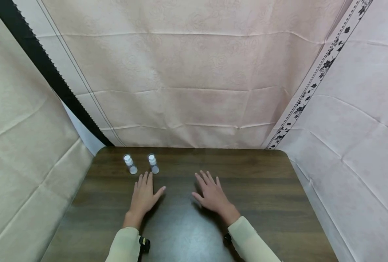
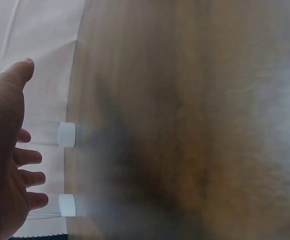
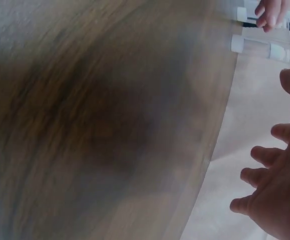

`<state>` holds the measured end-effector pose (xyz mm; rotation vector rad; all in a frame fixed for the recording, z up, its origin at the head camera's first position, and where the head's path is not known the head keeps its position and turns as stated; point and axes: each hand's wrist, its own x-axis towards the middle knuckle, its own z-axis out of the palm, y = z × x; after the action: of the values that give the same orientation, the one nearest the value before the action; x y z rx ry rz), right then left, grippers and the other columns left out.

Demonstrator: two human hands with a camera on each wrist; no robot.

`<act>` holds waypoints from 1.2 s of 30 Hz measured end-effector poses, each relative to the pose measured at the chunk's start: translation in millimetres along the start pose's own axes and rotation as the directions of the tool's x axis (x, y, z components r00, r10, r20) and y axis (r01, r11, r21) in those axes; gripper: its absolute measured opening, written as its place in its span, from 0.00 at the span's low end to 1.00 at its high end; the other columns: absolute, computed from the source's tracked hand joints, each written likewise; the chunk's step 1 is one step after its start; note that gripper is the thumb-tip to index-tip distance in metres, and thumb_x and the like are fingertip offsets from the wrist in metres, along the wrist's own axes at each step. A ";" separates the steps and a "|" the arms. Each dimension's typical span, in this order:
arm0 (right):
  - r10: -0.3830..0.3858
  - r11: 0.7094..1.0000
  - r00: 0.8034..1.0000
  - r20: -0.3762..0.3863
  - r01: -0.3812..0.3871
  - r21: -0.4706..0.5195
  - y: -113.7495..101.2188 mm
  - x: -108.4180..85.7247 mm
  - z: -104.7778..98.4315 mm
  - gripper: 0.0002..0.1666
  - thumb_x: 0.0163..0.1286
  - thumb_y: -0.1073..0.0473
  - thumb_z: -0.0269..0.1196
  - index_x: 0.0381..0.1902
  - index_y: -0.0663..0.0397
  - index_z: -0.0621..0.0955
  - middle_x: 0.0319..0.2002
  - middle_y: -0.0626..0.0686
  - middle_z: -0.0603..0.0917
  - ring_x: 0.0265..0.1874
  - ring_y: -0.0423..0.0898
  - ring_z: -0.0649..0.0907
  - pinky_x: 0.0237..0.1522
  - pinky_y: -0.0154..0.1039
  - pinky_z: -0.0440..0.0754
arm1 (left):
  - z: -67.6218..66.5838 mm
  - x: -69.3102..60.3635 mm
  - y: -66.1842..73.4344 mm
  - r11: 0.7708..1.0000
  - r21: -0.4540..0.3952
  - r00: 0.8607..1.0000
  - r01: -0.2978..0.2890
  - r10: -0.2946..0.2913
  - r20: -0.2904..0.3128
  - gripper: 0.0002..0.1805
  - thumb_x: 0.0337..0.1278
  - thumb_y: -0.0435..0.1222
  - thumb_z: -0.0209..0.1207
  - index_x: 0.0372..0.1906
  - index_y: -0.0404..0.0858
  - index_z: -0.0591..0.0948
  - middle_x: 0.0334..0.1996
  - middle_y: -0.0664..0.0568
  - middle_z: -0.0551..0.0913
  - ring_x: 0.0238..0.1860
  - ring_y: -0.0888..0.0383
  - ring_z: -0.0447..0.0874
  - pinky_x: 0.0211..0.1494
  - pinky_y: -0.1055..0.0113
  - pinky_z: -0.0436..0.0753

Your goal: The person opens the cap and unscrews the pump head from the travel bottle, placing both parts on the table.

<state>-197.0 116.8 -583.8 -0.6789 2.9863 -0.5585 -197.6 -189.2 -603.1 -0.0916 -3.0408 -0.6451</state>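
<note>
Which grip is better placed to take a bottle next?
Likely the left grip: it is open and close to both the left bottle and the right bottle. The right grip, also open, is farther from both.

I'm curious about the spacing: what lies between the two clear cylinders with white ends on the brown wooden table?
Nothing but bare tabletop separates the left cylinder from the right cylinder, as the head view shows.
</note>
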 end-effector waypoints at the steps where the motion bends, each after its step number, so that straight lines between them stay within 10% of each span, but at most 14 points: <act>1: -0.008 1.000 1.000 0.001 0.008 -0.001 -1.4 1.2 1.2 0.46 0.78 0.36 0.56 0.84 0.44 0.55 0.83 0.55 0.55 0.81 0.61 0.56 0.74 0.73 0.54 | -1.4 1.8 -0.9 1.000 0.000 1.000 0.005 -0.005 -0.005 0.54 0.68 0.65 0.54 0.80 0.29 0.54 0.79 0.29 0.55 0.79 0.29 0.50 0.75 0.29 0.56; 24: -0.201 0.972 0.979 -0.039 0.194 -0.130 -28.3 24.5 11.0 0.46 0.77 0.36 0.57 0.84 0.43 0.54 0.82 0.56 0.59 0.80 0.59 0.61 0.73 0.69 0.61 | -0.9 51.8 -3.5 0.937 -0.339 0.974 0.079 -0.145 -0.176 0.50 0.67 0.54 0.63 0.80 0.32 0.55 0.76 0.31 0.63 0.75 0.34 0.63 0.74 0.39 0.67; 36: -0.192 0.976 0.981 0.017 0.193 -0.100 -34.9 31.4 10.6 0.45 0.78 0.35 0.55 0.84 0.42 0.54 0.83 0.54 0.56 0.81 0.57 0.59 0.76 0.67 0.58 | -0.4 77.2 -7.8 0.832 -0.546 0.963 0.097 -0.218 -0.161 0.45 0.66 0.46 0.67 0.78 0.32 0.59 0.71 0.33 0.72 0.72 0.37 0.70 0.74 0.41 0.69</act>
<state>-209.9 70.5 -579.9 -0.9844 2.9779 -0.4117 -275.2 -192.6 -602.6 0.2111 -2.5854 -1.4026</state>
